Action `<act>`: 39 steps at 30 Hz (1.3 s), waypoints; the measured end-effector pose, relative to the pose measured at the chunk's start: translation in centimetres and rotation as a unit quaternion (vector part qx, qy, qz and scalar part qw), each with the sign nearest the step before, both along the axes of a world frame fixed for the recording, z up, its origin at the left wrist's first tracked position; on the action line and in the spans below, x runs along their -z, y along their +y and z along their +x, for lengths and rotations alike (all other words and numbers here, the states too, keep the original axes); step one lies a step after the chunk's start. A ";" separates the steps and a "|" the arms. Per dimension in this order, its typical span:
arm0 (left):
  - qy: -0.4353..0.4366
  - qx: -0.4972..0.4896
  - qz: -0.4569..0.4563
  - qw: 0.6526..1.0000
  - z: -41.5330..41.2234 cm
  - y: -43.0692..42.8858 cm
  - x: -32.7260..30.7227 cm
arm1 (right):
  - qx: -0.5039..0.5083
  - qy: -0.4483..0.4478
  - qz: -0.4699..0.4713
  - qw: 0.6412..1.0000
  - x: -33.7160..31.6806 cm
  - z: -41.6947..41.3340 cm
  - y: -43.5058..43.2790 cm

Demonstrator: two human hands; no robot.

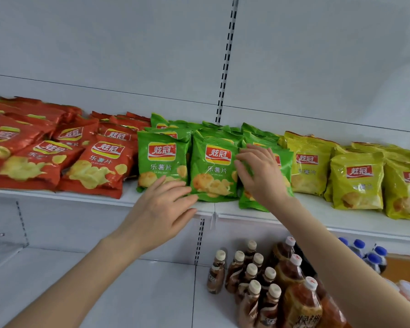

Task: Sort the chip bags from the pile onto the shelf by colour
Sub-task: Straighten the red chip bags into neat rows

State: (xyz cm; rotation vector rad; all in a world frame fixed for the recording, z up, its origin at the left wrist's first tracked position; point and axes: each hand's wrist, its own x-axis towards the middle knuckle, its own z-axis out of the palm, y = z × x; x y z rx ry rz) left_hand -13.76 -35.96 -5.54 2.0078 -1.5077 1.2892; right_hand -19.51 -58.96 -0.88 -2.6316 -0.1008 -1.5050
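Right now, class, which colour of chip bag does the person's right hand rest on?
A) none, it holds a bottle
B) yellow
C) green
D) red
C: the right hand lies with its fingers spread on a green chip bag, which stands between the red chip bags and the yellow chip bags.
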 end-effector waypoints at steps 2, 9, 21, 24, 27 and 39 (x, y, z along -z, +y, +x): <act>-0.008 0.003 -0.009 1.000 0.2 1.4 -0.1 | -0.019 0.005 -0.006 1.000 -0.3 1.3 1.7; -0.016 -0.021 -0.015 1.000 1.4 7.3 0.0 | -0.066 0.025 -0.010 0.997 -1.2 6.0 8.8; 0.015 -0.025 0.027 0.999 6.4 20.4 0.9 | -0.075 0.066 0.032 0.994 -0.9 11.5 22.1; 0.030 -0.023 0.030 0.999 7.7 22.3 0.9 | -0.070 0.070 0.038 0.994 -1.0 12.2 24.1; 0.045 -0.027 0.020 0.998 9.3 23.7 0.3 | -0.075 0.081 0.051 0.993 -1.3 12.9 25.7; 0.082 -0.156 0.134 0.975 17.1 26.1 -2.4 | -0.001 0.228 0.019 0.973 0.9 14.5 28.5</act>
